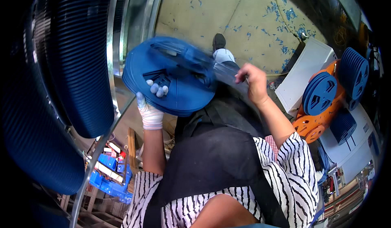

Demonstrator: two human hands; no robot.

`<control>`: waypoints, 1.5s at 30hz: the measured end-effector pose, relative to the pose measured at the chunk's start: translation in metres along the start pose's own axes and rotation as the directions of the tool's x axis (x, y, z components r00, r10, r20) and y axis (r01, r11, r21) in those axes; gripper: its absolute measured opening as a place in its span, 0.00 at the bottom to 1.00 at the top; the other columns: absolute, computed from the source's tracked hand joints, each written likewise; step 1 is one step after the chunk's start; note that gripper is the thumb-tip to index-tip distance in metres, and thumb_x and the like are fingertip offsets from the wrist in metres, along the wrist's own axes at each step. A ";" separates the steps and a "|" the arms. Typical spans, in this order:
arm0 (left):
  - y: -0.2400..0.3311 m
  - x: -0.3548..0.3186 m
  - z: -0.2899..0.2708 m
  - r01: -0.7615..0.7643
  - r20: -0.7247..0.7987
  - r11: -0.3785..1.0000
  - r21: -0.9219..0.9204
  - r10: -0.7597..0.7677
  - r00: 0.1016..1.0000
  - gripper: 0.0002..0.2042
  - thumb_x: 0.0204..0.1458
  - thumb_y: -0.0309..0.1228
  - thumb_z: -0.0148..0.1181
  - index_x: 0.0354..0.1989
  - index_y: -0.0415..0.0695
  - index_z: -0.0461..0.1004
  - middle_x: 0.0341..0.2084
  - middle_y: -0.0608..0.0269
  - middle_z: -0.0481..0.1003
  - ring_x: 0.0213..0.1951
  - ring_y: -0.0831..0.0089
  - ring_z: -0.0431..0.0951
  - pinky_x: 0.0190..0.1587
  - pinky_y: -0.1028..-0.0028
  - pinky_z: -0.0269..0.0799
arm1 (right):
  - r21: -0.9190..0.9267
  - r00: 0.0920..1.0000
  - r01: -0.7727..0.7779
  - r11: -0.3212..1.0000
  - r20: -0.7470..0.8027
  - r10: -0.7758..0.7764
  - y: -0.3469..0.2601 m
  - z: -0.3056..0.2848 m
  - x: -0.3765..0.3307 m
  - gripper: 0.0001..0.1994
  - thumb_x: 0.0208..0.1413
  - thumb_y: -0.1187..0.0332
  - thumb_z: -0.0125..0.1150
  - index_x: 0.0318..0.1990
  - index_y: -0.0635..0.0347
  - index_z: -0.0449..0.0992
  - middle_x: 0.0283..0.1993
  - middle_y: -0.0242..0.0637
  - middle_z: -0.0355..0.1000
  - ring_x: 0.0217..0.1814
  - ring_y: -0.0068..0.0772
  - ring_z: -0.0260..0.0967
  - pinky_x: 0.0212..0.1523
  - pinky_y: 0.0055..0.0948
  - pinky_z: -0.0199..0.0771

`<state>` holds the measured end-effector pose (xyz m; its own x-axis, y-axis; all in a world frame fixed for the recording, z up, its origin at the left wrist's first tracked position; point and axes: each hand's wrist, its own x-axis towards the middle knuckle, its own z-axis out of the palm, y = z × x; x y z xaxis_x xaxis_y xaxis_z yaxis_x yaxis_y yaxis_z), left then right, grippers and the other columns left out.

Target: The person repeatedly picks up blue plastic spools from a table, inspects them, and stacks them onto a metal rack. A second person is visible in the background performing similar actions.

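Note:
My left hand (150, 114) wears a white glove with bluish fingertips. It grips a stack of round blue plastic reels (179, 95) in front of my apron; its fingertips come up through an opening in the reels, with the thumb outside the rim. Across the far upper part of the stack, a dark blue shape is smeared by motion, so I cannot tell if it is another reel. My right hand (253, 81), bare, is closed to the right of the stack. From its fingers a blurred, pale see-through streak runs toward the reels; what it is I cannot make out.
Long rows of blue reels (77, 57) fill a metal-framed rack (112, 32) on the left. At the right, more blue reels (319, 93) sit on an orange machine (307, 124) beside a white panel (309, 71). Blue scraps (290, 14) litter the floor ahead. A blue crate (108, 177) stands lower left.

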<state>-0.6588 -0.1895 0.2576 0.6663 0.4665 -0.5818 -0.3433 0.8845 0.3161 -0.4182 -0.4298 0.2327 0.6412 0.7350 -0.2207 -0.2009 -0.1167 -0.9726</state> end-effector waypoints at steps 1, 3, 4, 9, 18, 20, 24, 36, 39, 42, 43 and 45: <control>-0.001 0.007 -0.003 -0.006 -0.005 0.999 0.044 0.006 1.000 0.23 0.53 0.43 0.62 0.51 0.41 0.65 0.31 0.66 0.66 0.34 0.68 0.68 0.55 0.62 0.63 | 0.178 0.961 -0.181 0.967 -0.175 0.212 -0.004 -0.005 0.019 0.30 0.62 0.39 0.40 0.32 0.61 0.72 0.27 0.38 0.69 0.25 0.31 0.70 0.29 0.30 0.71; -0.002 0.015 -0.007 -0.008 -0.001 0.995 0.096 0.008 1.000 0.21 0.54 0.42 0.62 0.49 0.42 0.65 0.31 0.67 0.66 0.34 0.69 0.67 0.57 0.62 0.62 | 0.495 0.798 -0.296 0.817 -0.341 0.496 0.003 -0.023 0.053 0.31 0.63 0.39 0.35 0.31 0.61 0.70 0.24 0.36 0.66 0.21 0.29 0.67 0.27 0.30 0.70; -0.003 0.017 -0.008 -0.007 -0.027 0.990 0.142 0.011 1.000 0.20 0.54 0.41 0.61 0.49 0.43 0.65 0.31 0.67 0.66 0.34 0.69 0.68 0.57 0.62 0.62 | 0.606 0.747 -0.256 0.753 -0.371 0.552 0.016 -0.036 0.066 0.31 0.64 0.38 0.33 0.31 0.60 0.69 0.23 0.34 0.64 0.19 0.29 0.66 0.26 0.30 0.70; 0.001 0.031 -0.002 0.091 -0.197 0.963 0.254 -0.041 0.980 0.21 0.50 0.37 0.65 0.48 0.43 0.66 0.32 0.64 0.69 0.35 0.67 0.70 0.61 0.60 0.61 | 0.819 0.674 -0.204 0.536 -0.279 0.684 0.060 -0.074 0.081 0.29 0.64 0.38 0.32 0.30 0.55 0.67 0.21 0.29 0.59 0.21 0.28 0.60 0.28 0.33 0.66; 0.001 0.092 -0.048 0.200 -0.268 0.952 0.231 -0.135 0.954 0.22 0.49 0.27 0.63 0.53 0.38 0.68 0.42 0.52 0.75 0.48 0.53 0.75 0.61 0.53 0.65 | 0.932 0.783 -0.055 0.358 -0.183 0.595 0.137 -0.046 0.103 0.16 0.63 0.55 0.42 0.30 0.55 0.67 0.20 0.28 0.56 0.20 0.26 0.55 0.26 0.30 0.63; -0.007 0.100 -0.060 0.205 -0.284 0.949 0.242 -0.133 0.949 0.22 0.49 0.26 0.63 0.53 0.37 0.68 0.41 0.51 0.76 0.48 0.53 0.75 0.61 0.52 0.65 | 0.927 0.773 -0.032 0.374 -0.214 0.597 0.158 -0.035 0.104 0.17 0.65 0.55 0.40 0.30 0.55 0.66 0.20 0.27 0.53 0.19 0.24 0.53 0.25 0.28 0.60; 0.001 0.130 -0.087 0.213 -0.239 0.946 0.243 -0.154 0.959 0.23 0.49 0.28 0.63 0.54 0.38 0.67 0.43 0.50 0.76 0.49 0.53 0.75 0.62 0.51 0.62 | 0.953 0.783 0.012 0.303 -0.197 0.590 0.210 -0.010 0.120 0.17 0.65 0.55 0.39 0.30 0.55 0.65 0.20 0.27 0.52 0.19 0.24 0.52 0.25 0.28 0.60; 0.035 0.183 -0.178 0.157 0.054 0.968 0.195 -0.170 0.984 0.26 0.54 0.33 0.58 0.60 0.39 0.59 0.49 0.48 0.72 0.53 0.53 0.73 0.62 0.51 0.61 | 0.913 0.865 -0.090 0.398 -0.126 0.486 0.327 0.019 0.226 0.17 0.64 0.54 0.41 0.30 0.55 0.66 0.20 0.28 0.53 0.20 0.26 0.55 0.26 0.29 0.62; 0.022 0.176 -0.198 0.092 0.131 0.976 0.198 -0.120 0.984 0.30 0.55 0.40 0.59 0.62 0.40 0.57 0.48 0.51 0.73 0.50 0.53 0.74 0.59 0.51 0.62 | 0.874 0.887 -0.187 0.447 -0.045 0.460 0.326 0.020 0.263 0.17 0.64 0.53 0.41 0.30 0.55 0.66 0.21 0.27 0.54 0.20 0.26 0.55 0.28 0.30 0.64; 0.016 0.174 -0.209 0.003 0.248 0.980 0.200 -0.054 0.967 0.29 0.56 0.40 0.58 0.62 0.40 0.56 0.49 0.49 0.72 0.52 0.53 0.73 0.60 0.50 0.62 | 0.842 0.905 -0.304 0.447 0.108 0.412 0.351 0.016 0.290 0.29 0.63 0.38 0.34 0.29 0.54 0.67 0.20 0.28 0.56 0.20 0.28 0.58 0.29 0.32 0.67; 0.015 0.176 -0.215 -0.034 0.283 0.979 0.199 -0.024 0.959 0.29 0.57 0.40 0.57 0.62 0.40 0.56 0.50 0.49 0.72 0.52 0.53 0.73 0.59 0.50 0.62 | 0.826 0.909 -0.316 0.466 0.122 0.399 0.349 0.022 0.304 0.28 0.63 0.38 0.33 0.29 0.54 0.66 0.20 0.28 0.56 0.20 0.28 0.58 0.28 0.31 0.66; 0.016 0.171 -0.223 -0.112 0.321 0.975 0.189 0.047 0.946 0.29 0.57 0.40 0.57 0.62 0.39 0.56 0.50 0.49 0.72 0.52 0.53 0.73 0.58 0.51 0.62 | 0.805 0.934 -0.307 0.508 0.153 0.322 0.345 0.039 0.328 0.17 0.65 0.56 0.37 0.30 0.55 0.65 0.21 0.27 0.54 0.19 0.24 0.55 0.26 0.27 0.62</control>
<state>-0.6973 -0.0932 -0.0040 0.8267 0.4791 -0.2951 -0.2844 0.8083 0.5156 -0.3059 -0.2029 -0.1719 0.4212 0.7513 -0.5080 -0.8948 0.2527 -0.3682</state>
